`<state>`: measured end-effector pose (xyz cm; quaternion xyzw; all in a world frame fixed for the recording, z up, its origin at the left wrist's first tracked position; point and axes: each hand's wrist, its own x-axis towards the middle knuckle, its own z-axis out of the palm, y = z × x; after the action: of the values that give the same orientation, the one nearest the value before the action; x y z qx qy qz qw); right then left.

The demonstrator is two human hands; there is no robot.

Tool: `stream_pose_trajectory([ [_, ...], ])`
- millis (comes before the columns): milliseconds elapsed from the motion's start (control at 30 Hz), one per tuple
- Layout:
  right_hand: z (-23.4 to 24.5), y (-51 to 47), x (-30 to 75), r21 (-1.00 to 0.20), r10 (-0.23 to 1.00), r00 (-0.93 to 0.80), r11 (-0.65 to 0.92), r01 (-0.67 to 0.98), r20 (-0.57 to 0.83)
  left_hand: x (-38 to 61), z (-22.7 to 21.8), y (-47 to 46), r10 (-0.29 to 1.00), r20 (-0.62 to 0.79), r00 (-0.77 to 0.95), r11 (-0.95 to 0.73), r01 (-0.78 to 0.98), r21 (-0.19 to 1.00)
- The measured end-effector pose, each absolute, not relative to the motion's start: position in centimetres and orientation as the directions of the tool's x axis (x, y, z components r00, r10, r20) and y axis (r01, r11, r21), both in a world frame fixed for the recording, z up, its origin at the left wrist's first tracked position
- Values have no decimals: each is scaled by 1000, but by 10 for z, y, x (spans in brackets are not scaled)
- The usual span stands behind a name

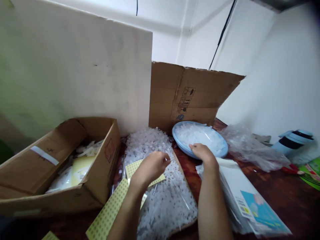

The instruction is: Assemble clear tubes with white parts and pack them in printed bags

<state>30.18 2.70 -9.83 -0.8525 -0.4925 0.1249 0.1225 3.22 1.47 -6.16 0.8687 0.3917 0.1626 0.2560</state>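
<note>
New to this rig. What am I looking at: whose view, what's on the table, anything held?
No machine here: it's a person working bare-handed, seen in one picture from a head-worn camera looking forward and down. On the dark red table are a heap of small translucent pieces, yellow dotted sheets, an open cardboard box to the left, and a blue basin of whitish translucent pieces. The left hand, fingers curled, is over the heap; the right hand is at the basin's near rim. Whether either holds anything, I can't tell.
</note>
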Motion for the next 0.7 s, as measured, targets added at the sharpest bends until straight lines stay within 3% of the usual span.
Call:
stream_pose_trajectory([
  [67, -102, 31, 300, -297, 846, 523, -528, 795, -106, 40, -80, 16, 735, -62, 675, -576, 670, 469],
  [167, -106, 36, 297, -280, 819, 563, -568, 774, -108, 53, -101, 16, 725, -158, 670, -568, 712, 413],
  [467, -116, 43, 291, -331, 739, 672, -647, 687, -50, 63, -116, 18, 735, -199, 649, -564, 747, 353],
  [700, -114, 38, 294, -461, 765, 643, -555, 692, 44, 62, -117, 19, 734, -163, 659, -579, 733, 358],
])
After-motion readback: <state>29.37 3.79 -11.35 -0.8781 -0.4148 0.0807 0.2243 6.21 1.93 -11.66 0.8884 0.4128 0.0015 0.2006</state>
